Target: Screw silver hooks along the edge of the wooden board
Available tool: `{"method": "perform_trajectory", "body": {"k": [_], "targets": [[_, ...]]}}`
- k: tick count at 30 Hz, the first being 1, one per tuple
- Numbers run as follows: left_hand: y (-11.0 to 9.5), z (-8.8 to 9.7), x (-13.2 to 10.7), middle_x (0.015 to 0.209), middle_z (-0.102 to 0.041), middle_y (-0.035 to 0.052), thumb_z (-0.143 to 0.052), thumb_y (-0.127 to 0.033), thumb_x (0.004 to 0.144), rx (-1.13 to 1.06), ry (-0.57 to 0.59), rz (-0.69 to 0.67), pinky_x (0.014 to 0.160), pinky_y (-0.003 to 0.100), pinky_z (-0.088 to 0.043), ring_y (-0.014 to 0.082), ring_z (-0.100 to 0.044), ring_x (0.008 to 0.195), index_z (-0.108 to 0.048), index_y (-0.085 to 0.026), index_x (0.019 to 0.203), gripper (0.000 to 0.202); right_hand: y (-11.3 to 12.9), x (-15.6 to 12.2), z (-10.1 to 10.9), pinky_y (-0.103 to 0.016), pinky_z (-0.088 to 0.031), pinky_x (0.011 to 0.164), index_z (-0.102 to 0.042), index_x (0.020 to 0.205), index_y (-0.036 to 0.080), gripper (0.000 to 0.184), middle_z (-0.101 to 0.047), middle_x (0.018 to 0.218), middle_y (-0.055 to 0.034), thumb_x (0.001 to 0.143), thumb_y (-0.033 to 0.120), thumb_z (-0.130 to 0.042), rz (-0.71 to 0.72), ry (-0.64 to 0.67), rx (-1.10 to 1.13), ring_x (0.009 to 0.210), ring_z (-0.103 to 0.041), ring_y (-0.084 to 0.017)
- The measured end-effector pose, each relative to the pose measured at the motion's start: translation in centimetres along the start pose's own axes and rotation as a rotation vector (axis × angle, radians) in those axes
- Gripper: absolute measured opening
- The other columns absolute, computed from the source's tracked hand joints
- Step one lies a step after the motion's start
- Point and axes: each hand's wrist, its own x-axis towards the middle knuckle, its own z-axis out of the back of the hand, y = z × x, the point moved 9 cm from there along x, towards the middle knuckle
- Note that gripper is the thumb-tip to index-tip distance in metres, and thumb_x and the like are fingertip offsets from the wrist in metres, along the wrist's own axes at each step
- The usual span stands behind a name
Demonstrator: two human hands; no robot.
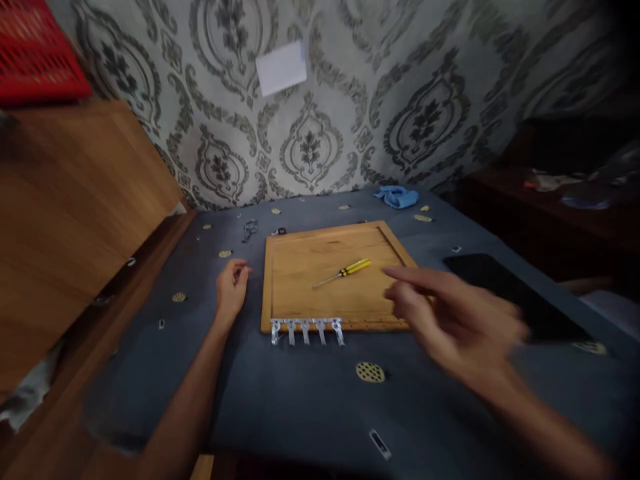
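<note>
My left hand (233, 288) rests on the dark tablecloth beside the left edge of a wooden board (300, 260). Its fingers are curled together, and whatever they may hold is hidden. Over the board's right edge, my right hand (450, 313) is blurred, with the index finger stretched out and nothing visible in it. A screwdriver (356, 267) with a yellow and black handle lies on the board, its shaft pointing left. Along the board's front edge sits a metal strip with several hooks (307, 330), the hooks hanging over the edge. Small holes show in the wood to its right.
Behind the board's left corner lies a small metal bunch, perhaps keys (250, 230). A blue cloth (397, 197) is near the wall. A flat black device (515, 293) lies at the right. A wooden cabinet (85, 200) stands left, with a red basket (40, 53) above.
</note>
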Motion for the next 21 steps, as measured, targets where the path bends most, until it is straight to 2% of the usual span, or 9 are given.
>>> {"method": "perform_trajectory", "body": {"k": [3,6,9,16,21], "targets": [[1.7,-0.4,0.4,0.11,-0.067,0.0072,-0.061,-0.036,0.097,0.06,0.001,0.023,0.082,0.04,-0.058,0.0196,-0.067,0.093,-0.063,-0.015,0.115,0.028,-1.7,1.5,-1.4,-0.029,-0.05,0.053,-0.071,0.096,0.02,0.027,-0.066,0.065,-0.0026,0.095,0.037,-0.05,-0.028,-0.002,0.024,0.054,-0.061,-0.016],[3.2,-1.2,1.1,0.117,-0.065,0.0087,-0.062,-0.035,0.097,0.12,0.021,0.056,0.084,0.041,-0.058,0.021,-0.067,0.098,-0.061,-0.016,0.121,0.031,-4.5,1.8,-2.9,-0.03,-0.049,0.056,-0.071,0.094,0.018,0.032,-0.068,0.068,-0.0043,0.093,0.04,-0.048,-0.101,0.083,-0.008,0.058,-0.062,-0.018],[4.0,-2.0,2.5,0.122,-0.064,0.0095,-0.062,-0.035,0.096,0.176,0.031,0.078,0.087,0.043,-0.058,0.0224,-0.066,0.102,-0.06,-0.016,0.123,0.033,-6.2,1.3,-3.0,-0.029,-0.046,0.052,-0.07,0.093,0.019,0.032,-0.068,0.064,-0.0034,0.092,0.039,-0.046,-0.133,0.112,-0.031,0.055,-0.061,-0.017],[4.0,-2.4,6.9,0.127,-0.062,0.0103,-0.062,-0.035,0.097,0.329,-0.002,0.106,0.09,0.045,-0.056,0.0237,-0.065,0.107,-0.059,-0.017,0.126,0.034,-7.4,1.0,-3.5,-0.03,-0.044,0.052,-0.071,0.096,0.018,0.035,-0.069,0.062,-0.0038,0.09,0.039,-0.044,-0.164,0.166,-0.095,0.052,-0.063,-0.019],[3.7,-3.2,7.7,0.128,-0.061,0.0104,-0.062,-0.035,0.097,0.426,0.015,0.076,0.092,0.046,-0.056,0.024,-0.064,0.109,-0.059,-0.018,0.126,0.034,-7.5,0.9,-4.0,-0.031,-0.046,0.055,-0.071,0.097,0.018,0.037,-0.071,0.066,-0.0051,0.09,0.039,-0.041,-0.161,0.202,-0.129,0.055,-0.065,-0.02]]}}
